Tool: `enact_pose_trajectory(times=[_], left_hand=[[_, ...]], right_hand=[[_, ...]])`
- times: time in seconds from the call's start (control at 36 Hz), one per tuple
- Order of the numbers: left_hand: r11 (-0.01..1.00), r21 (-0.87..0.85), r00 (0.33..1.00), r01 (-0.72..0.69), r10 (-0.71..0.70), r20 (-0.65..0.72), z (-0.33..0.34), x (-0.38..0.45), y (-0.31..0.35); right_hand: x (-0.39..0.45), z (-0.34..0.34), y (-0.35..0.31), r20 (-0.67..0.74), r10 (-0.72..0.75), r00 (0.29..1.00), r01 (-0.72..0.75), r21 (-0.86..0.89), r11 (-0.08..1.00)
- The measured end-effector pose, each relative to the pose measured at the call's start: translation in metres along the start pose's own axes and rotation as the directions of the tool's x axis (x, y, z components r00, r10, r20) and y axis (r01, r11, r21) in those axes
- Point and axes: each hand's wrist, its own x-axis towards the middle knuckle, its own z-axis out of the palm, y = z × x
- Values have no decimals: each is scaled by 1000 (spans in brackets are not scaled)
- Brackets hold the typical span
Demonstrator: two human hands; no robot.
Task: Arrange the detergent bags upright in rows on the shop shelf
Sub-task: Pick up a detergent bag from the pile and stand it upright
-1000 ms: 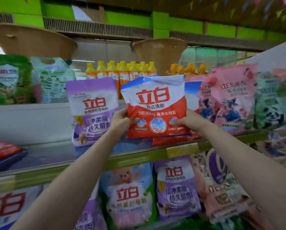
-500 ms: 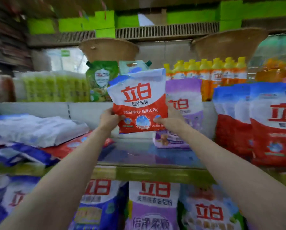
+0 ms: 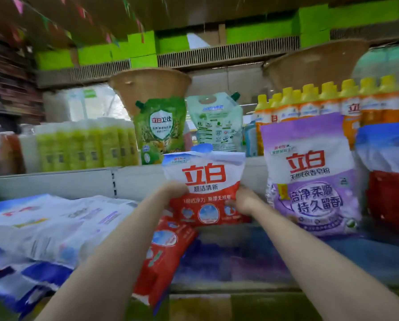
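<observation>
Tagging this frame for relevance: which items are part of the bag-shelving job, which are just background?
Job:
- red and white bag, held upright by left hand and right hand
- purple bag, standing upright
- flat bags, lying at left
- shelf

Background:
- green pouch
- yellow-capped bottles
- green bottles
- baskets

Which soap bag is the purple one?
The purple bag stands upright just right of the red-and-white bag held by the left hand and right hand. Every other bag is red, white or blue.
</observation>
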Motion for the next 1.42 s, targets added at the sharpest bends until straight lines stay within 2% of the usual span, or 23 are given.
enact_pose_trajectory(times=[0.08, 0.25, 0.33, 0.39, 0.53, 0.64, 0.75, 0.86, 0.92, 1.0, 1.06, 1.08, 1.14, 1.19, 1.28, 1.42], left_hand=[[990, 138, 999, -4, -2, 38, 0, -3, 2], [938, 342, 996, -55, 76, -46, -14, -25, 3], [931, 358, 991, -69, 104, -79, -20, -33, -1], [912, 398, 980, -98, 159, -122, -22, -42, -3], [890, 431, 939, -151, 265, -218, -30, -61, -11], [887, 443, 884, -130, 306, -354, -37, -81, -23], [848, 529, 844, 27, 264, -467, -47, -117, -41], [783, 575, 774, 237, 206, -599, -52, -152, -61], [780, 537, 736, 322, 150, -660, -51, -166, -73], [827, 389, 693, 407, -2, -721, -51, -180, -85], [842, 307, 714, 443, -124, -690, -54, -181, -87], [862, 267, 740, 431, -169, -651, -57, -180, -87], [935, 72, 775, 348, -244, -583, -59, -178, -84], [956, -104, 775, 276, -285, -565, -61, -172, -82], [934, -275, 778, 228, -345, -526, -68, -165, -85], [882, -433, 809, 186, -388, -442, -79, -150, -97]], right_hand=[[-6, -8, -7, -16, 61, 998, -62, -74, 995], [-14, -11, -17, -52, 95, 994, -106, -300, 948], [-21, -14, -24, -67, 110, 992, -128, -446, 886], [-27, -17, -27, -61, 96, 994, -113, -479, 870], [-47, -16, -31, 37, -23, 999, 36, -400, 916], [-66, -13, -36, 47, -138, 989, 146, -337, 930], [-87, -4, -48, 76, -221, 972, 232, -208, 950], [-108, 12, -64, 107, -319, 942, 328, -85, 941], [-121, 17, -72, 114, -380, 918, 388, -60, 919], [-138, 25, -81, 141, -448, 883, 460, -68, 885], [-149, 26, -84, 166, -480, 861, 497, -75, 865], [-153, 26, -84, 179, -504, 845, 523, -81, 849], [-159, 24, -83, 223, -545, 808, 577, -115, 809], [-160, 20, -80, 256, -557, 790, 602, -153, 784], [-154, 17, -75, 305, -544, 781, 610, -188, 770], [-147, 10, -78, 366, -514, 776, 603, -187, 776]])
